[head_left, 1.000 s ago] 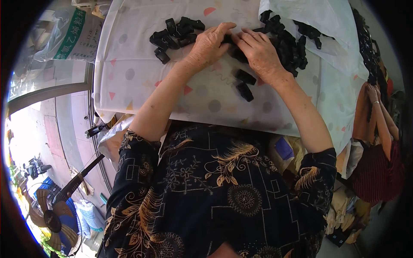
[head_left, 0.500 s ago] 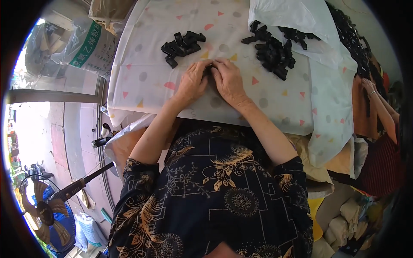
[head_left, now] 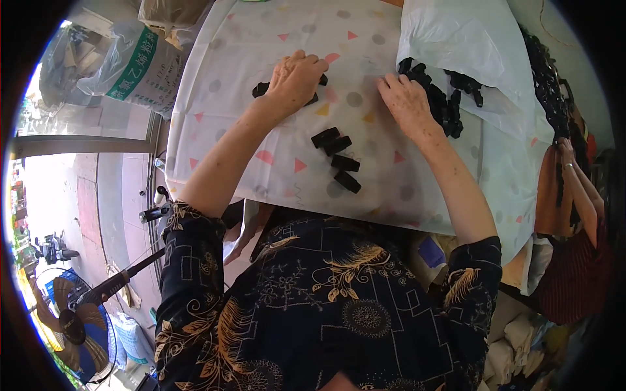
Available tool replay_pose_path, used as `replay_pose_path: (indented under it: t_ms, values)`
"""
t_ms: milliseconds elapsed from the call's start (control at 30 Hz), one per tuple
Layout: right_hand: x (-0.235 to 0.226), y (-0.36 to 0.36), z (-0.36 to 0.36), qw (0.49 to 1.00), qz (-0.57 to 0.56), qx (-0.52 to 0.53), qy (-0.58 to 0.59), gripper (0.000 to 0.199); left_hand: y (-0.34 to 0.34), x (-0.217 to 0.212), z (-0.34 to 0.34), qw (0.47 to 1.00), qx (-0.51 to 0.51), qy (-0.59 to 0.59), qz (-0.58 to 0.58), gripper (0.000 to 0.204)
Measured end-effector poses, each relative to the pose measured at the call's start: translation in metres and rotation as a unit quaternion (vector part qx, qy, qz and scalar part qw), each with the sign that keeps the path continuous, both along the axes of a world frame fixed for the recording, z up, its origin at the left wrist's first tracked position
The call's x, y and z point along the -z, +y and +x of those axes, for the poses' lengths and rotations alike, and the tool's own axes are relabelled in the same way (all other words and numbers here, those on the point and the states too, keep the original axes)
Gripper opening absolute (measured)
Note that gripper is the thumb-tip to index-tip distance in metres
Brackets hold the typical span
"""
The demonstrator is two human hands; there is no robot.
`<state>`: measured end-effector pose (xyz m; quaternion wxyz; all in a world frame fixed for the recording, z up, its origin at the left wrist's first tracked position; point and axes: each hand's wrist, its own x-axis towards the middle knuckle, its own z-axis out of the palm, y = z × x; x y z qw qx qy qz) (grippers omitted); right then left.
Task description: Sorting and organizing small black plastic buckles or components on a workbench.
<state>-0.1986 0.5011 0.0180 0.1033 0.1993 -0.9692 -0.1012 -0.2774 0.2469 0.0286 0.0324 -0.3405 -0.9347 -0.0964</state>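
**Two Hands Sort Small Black Pieces on a Patterned Table Cover**

A person in a dark shirt printed with gold leaves leans over a table (head_left: 215,130) draped in a white cloth dotted with pink, orange and grey triangles and circles. In the upper middle of the frame, the left hand (head_left: 295,79) lies palm down over a small cluster of black pieces (head_left: 261,88), its fingers curled loosely together on top of them so that only a few dark ends show at either side of the knuckles. To its right, the right hand (head_left: 407,101) rests flat on the cloth with fingers slightly spread, the fingertips touching the edge of a larger black heap (head_left: 450,104) that sits on a white plastic sheet (head_left: 456,39) in the upper right of the frame. Whether either hand actually grips a piece cannot be told.

Between and below the two hands, near the centre of the frame, four black pieces (head_left: 338,158) lie in a short slanting row, close to one another and apart from both hands. At the right edge another person's hands (head_left: 574,169) are raised together. A plastic sack (head_left: 130,65) stands at the upper left, and a floor fan (head_left: 65,322) at the lower left.
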Motion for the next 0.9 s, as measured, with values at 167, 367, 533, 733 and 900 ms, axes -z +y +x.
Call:
replay_pose_path:
  t_ms: [167,367,533,733,900]
  values:
    - [-0.002,-0.002,0.013,0.966,-0.253,-0.003,-0.049,0.036,0.028,-0.003,0.011,0.995,0.034,-0.075,0.055,0.022]
    - [0.000,-0.019,0.044,0.911,-0.411,-0.018,-0.017,0.026,0.034,-0.006,0.033,0.981,0.038,-0.142,0.123,0.027]
    - [0.000,-0.021,0.044,0.864,-0.502,0.035,0.011,0.023,0.024,0.007,0.052,0.975,-0.016,-0.135,0.175,0.038]
    - [-0.003,-0.030,0.037,0.844,-0.536,0.001,-0.030,0.023,0.027,0.014,0.054,0.978,0.010,-0.115,0.174,0.036]
    - [-0.010,-0.038,0.039,0.816,-0.577,0.034,-0.001,0.023,0.023,0.006,0.059,0.972,0.034,-0.148,0.177,0.033]
